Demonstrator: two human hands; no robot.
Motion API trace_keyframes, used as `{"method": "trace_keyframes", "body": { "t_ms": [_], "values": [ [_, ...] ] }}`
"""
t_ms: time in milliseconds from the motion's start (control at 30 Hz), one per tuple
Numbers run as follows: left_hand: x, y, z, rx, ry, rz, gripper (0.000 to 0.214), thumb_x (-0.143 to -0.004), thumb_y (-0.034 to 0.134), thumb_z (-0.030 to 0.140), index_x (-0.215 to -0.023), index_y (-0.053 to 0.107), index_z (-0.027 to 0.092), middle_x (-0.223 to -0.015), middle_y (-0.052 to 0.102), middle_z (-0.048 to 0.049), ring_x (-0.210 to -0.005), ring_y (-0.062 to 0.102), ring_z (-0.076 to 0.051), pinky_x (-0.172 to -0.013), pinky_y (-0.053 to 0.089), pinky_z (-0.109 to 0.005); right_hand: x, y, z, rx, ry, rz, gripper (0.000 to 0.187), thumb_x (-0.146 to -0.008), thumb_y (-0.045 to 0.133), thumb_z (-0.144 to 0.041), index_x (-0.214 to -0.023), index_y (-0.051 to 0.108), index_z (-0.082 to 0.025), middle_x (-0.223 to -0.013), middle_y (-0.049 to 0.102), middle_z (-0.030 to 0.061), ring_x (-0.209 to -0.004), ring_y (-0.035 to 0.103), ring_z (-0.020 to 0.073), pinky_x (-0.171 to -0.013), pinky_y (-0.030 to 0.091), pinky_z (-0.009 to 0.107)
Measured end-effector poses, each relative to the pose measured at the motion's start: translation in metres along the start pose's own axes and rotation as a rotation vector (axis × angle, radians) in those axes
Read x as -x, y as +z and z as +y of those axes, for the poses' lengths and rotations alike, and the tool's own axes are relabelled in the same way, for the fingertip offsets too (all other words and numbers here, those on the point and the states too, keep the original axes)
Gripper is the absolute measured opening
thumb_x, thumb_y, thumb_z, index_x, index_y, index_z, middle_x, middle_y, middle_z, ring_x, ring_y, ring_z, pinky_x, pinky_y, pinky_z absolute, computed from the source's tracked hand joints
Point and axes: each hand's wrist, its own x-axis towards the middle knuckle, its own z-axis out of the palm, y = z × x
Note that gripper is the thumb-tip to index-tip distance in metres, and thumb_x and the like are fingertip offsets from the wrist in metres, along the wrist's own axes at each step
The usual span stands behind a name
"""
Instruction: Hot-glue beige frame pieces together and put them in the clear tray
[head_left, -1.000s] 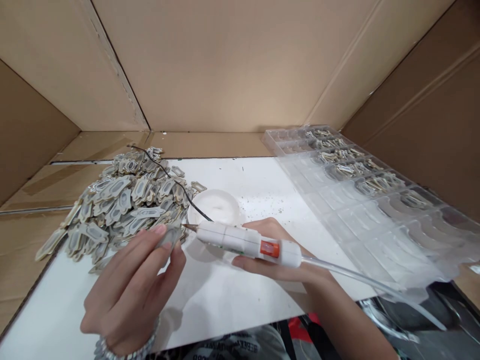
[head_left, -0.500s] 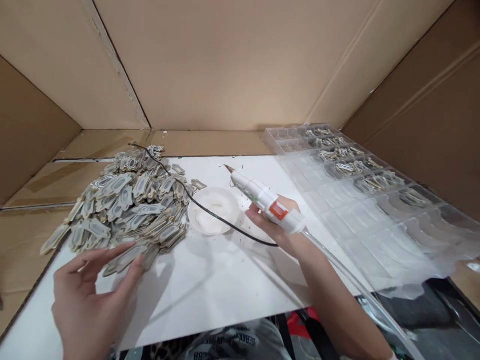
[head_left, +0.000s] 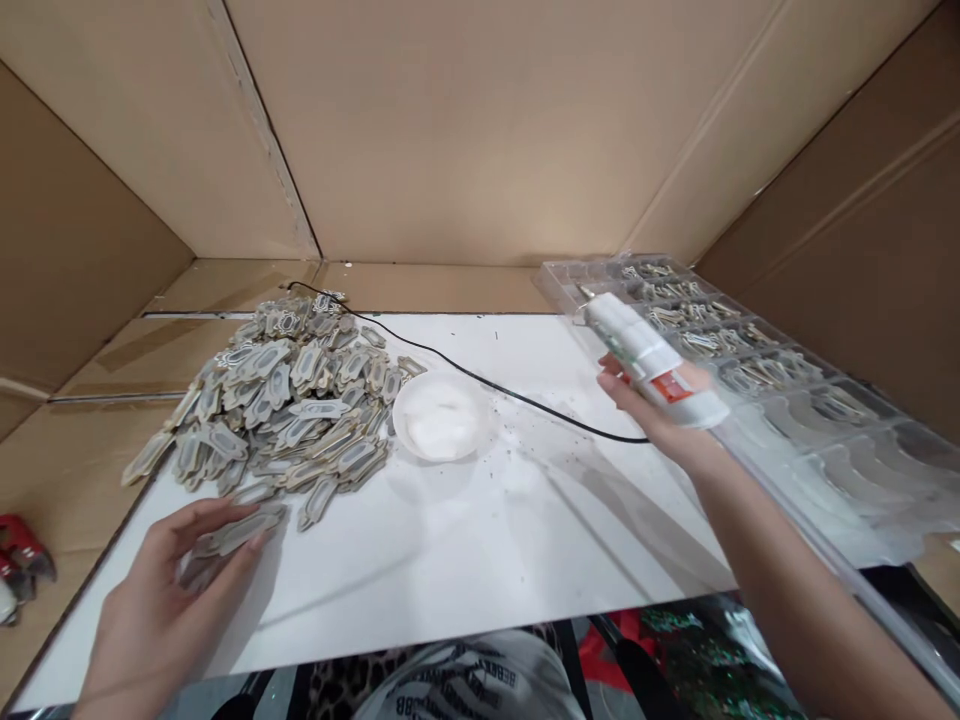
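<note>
My left hand (head_left: 176, 590) is at the lower left, with thumb and fingers pinching a small stack of flat, elongated grey plates (head_left: 238, 532). Just beyond it a large pile of similar plates (head_left: 300, 385) covers the left part of the table; many carry a pale outline. My right hand (head_left: 667, 415), at the right, grips a white hot glue pen (head_left: 637, 345) with an orange label and a pointed metal tip. That tip points up and left, near the clear compartment box. A long clear rod trails behind the pen along my forearm, and a black cord (head_left: 517, 392) runs from my right hand towards the pile.
A round white dish (head_left: 440, 420) stands beside the pile on the white tabletop (head_left: 480, 550). To the right lies a clear compartment box (head_left: 795, 440) with small metal pieces in several compartments. Cardboard walls (head_left: 480, 130) enclose the table. Red-handled tools (head_left: 26, 550) lie at far left.
My left hand has drawn the plates down and left, off the pile's near edge. My right hand has carried the glue pen right and slightly up, and the cord now lies straighter.
</note>
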Motion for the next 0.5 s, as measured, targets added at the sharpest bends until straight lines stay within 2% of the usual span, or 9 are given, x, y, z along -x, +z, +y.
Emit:
{"method": "trace_keyframes", "body": {
  "t_ms": [100, 200, 267, 367, 433, 500],
  "values": [
    [-0.007, -0.001, 0.009, 0.031, -0.023, -0.119, 0.066, -0.067, 0.061, 0.076, -0.109, 0.061, 0.026, -0.109, 0.078, -0.0069, -0.11, 0.073, -0.031, -0.083, 0.062, -0.038, -0.01, -0.004, 0.018, 0.051, -0.044, 0.078, 0.02, -0.087, 0.066, -0.042, -0.08, 0.065, -0.023, -0.08, 0.069, 0.0042, -0.069, 0.068, 0.0216, -0.068, 0.055, 0.035],
    [-0.014, -0.001, 0.01, 0.007, -0.005, -0.163, 0.062, -0.067, 0.06, 0.074, -0.108, 0.063, 0.027, -0.109, 0.078, -0.006, -0.112, 0.071, -0.031, -0.079, 0.061, -0.036, -0.02, -0.006, 0.036, 0.2, -0.218, 0.068, 0.021, -0.089, 0.063, -0.04, -0.075, 0.064, -0.024, -0.086, 0.071, 0.0063, -0.075, 0.068, 0.0223, -0.07, 0.055, 0.035],
    [-0.017, -0.001, 0.01, -0.029, 0.027, -0.175, 0.061, -0.068, 0.058, 0.073, -0.107, 0.065, 0.027, -0.112, 0.077, -0.0061, -0.113, 0.07, -0.031, -0.079, 0.06, -0.037, -0.025, -0.005, 0.047, 0.316, -0.289, -0.043, 0.02, -0.091, 0.058, -0.034, -0.076, 0.064, -0.024, -0.096, 0.073, 0.0081, -0.082, 0.069, 0.0233, -0.072, 0.054, 0.035],
    [-0.021, 0.0, 0.01, -0.079, 0.081, -0.172, 0.059, -0.069, 0.057, 0.07, -0.106, 0.068, 0.026, -0.113, 0.076, -0.0067, -0.112, 0.07, -0.032, -0.092, 0.058, -0.043, -0.028, 0.0, 0.06, 0.52, -0.304, -0.321, 0.015, -0.09, 0.054, -0.024, -0.088, 0.069, -0.021, -0.111, 0.072, 0.0124, -0.095, 0.069, 0.026, -0.079, 0.051, 0.037],
    [-0.021, 0.002, 0.01, -0.091, 0.104, -0.174, 0.057, -0.07, 0.056, 0.068, -0.107, 0.069, 0.026, -0.112, 0.076, -0.0066, -0.11, 0.07, -0.032, -0.097, 0.056, -0.046, -0.028, 0.006, 0.065, 0.596, -0.294, -0.454, 0.016, -0.087, 0.057, -0.019, -0.095, 0.072, -0.019, -0.113, 0.072, 0.0139, -0.093, 0.069, 0.0259, -0.08, 0.048, 0.036],
    [-0.022, 0.003, 0.01, -0.095, 0.117, -0.171, 0.058, -0.071, 0.055, 0.067, -0.109, 0.069, 0.026, -0.112, 0.077, -0.0061, -0.11, 0.07, -0.032, -0.094, 0.057, -0.045, -0.027, 0.014, 0.066, 0.622, -0.276, -0.529, 0.016, -0.085, 0.061, -0.017, -0.096, 0.073, -0.019, -0.111, 0.072, 0.0138, -0.087, 0.069, 0.0243, -0.078, 0.045, 0.035]
  ]
}}
